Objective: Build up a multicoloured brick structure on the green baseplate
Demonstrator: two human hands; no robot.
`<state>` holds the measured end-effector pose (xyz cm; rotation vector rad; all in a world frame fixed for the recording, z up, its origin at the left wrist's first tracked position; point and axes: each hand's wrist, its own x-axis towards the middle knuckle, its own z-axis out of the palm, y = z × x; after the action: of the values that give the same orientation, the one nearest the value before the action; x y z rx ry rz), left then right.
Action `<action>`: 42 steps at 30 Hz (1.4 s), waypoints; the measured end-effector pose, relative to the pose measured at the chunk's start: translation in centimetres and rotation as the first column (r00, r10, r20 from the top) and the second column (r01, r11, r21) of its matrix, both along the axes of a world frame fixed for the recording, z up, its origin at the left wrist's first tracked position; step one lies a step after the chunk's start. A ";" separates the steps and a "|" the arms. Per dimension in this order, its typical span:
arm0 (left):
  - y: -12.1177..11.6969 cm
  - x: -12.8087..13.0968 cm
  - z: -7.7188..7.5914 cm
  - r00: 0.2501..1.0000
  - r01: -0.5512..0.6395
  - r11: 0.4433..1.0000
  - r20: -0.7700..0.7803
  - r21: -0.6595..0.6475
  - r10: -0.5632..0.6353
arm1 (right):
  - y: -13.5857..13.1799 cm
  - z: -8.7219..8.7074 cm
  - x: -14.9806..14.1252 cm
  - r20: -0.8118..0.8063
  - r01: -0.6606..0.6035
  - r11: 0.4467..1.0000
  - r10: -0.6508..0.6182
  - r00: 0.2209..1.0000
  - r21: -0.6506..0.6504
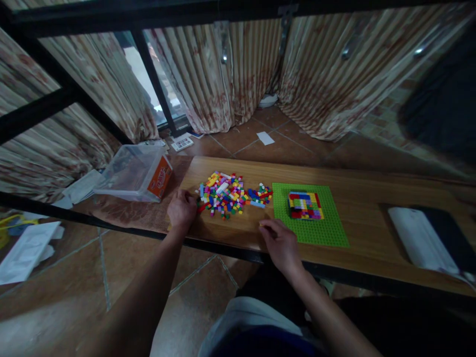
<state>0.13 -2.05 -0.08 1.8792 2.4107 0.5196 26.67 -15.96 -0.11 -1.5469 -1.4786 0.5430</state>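
My left hand (182, 210) rests at the left side of a loose heap of small coloured toy bricks (226, 193). Its fingers are curled closed, and whatever they may hold is hidden. My right hand (280, 243) is over the front of the table, between the heap and a green baseplate (336, 230). Thumb and forefinger pinch a tiny yellowish toy brick (261, 225). On the baseplate stands a squarish build of multicoloured bricks (305, 205), just beyond my right hand.
The long wooden table (364, 198) carries a white object (418, 238) beside a dark one at right. A clear plastic box (128, 171) with an orange label stands at left on a brown cloth (130, 215). Papers lie on the tiled floor; curtains (253, 74) hang behind.
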 end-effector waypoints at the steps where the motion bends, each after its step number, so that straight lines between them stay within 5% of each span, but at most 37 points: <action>1: 0.0 0.0 0.0 1.000 0.001 1.000 -0.003 0.004 -0.001 | -0.4 0.1 0.9 -0.022 0.032 0.999 -0.032 0.999 -0.005; 5: 0.0 0.0 -0.1 1.000 -0.002 1.000 -0.011 0.012 0.002 | -1.1 0.3 4.6 -0.025 0.158 0.987 -0.158 0.987 0.017; 12: 0.0 0.0 -0.1 1.000 -0.001 1.000 -0.008 0.023 0.001 | 0.0 0.6 7.9 0.200 0.259 0.960 -0.276 0.940 0.111; 25: 0.0 0.1 0.0 1.000 0.006 1.000 -0.019 0.030 -0.006 | 1.7 0.1 8.9 0.588 0.176 0.965 -0.258 0.766 0.194; 32: -0.1 0.1 0.1 1.000 0.001 1.000 -0.017 0.025 0.000 | 2.1 0.3 8.9 0.576 0.183 0.972 -0.234 0.783 0.146; 42: 0.0 0.1 0.0 1.000 -0.010 1.000 0.000 0.017 0.010 | 2.6 0.1 9.1 0.331 0.297 0.950 -0.313 0.890 0.099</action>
<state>0.20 -2.05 -0.04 1.8745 2.4240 0.5421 35.76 -13.35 0.04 -1.8619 -1.4444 0.0517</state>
